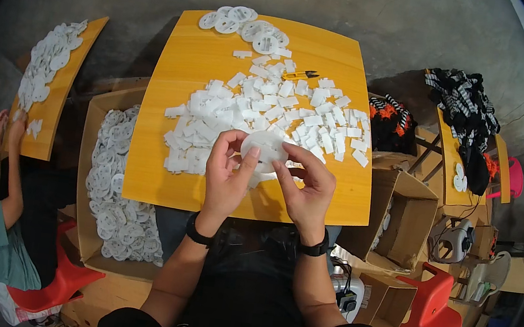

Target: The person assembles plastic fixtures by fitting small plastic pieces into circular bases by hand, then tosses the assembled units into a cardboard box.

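Note:
Between my two hands, above the near part of the yellow table, I hold a round white plastic disc. My left hand pinches its left edge with thumb and fingers. At the right edge, my right hand grips it the same way. Under and beyond my hands spreads a heap of small white rectangular pieces, several lying loose toward the right. Yellow thread snips rest at the heap's far side. Farther back lies a pile of white discs.
Left of the table stands a cardboard box full of white discs. At the far left a co-worker handles pieces at another table. An open cardboard box and a red chair are on the right. Black-and-white textiles cover a side table.

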`<state>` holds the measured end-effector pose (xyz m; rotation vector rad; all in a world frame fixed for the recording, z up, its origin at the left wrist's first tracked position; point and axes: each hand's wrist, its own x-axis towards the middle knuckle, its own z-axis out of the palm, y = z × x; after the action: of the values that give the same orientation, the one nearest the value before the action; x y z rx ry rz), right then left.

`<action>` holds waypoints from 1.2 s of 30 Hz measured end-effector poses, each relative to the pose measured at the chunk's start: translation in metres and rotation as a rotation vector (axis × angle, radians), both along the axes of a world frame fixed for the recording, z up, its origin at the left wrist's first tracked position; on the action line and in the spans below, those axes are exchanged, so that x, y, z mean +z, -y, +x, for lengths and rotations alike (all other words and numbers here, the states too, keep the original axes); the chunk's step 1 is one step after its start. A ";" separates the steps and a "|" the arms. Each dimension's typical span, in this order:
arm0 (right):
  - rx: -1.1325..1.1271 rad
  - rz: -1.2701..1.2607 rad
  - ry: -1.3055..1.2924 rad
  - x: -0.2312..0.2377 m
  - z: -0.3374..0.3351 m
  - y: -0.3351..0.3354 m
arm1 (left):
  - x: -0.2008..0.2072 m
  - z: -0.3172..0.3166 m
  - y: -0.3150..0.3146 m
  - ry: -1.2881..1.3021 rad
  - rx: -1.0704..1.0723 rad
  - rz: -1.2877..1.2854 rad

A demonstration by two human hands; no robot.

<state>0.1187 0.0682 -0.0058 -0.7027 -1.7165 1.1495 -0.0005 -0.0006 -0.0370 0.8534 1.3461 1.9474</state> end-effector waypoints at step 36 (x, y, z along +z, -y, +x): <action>0.157 0.136 -0.037 0.006 0.010 -0.006 | 0.014 -0.009 0.012 -0.366 -0.002 0.194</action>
<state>0.1283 0.0739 0.0000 -0.4671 -1.8251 1.1318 -0.0095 -0.0126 -0.0232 1.3568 1.3658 2.0107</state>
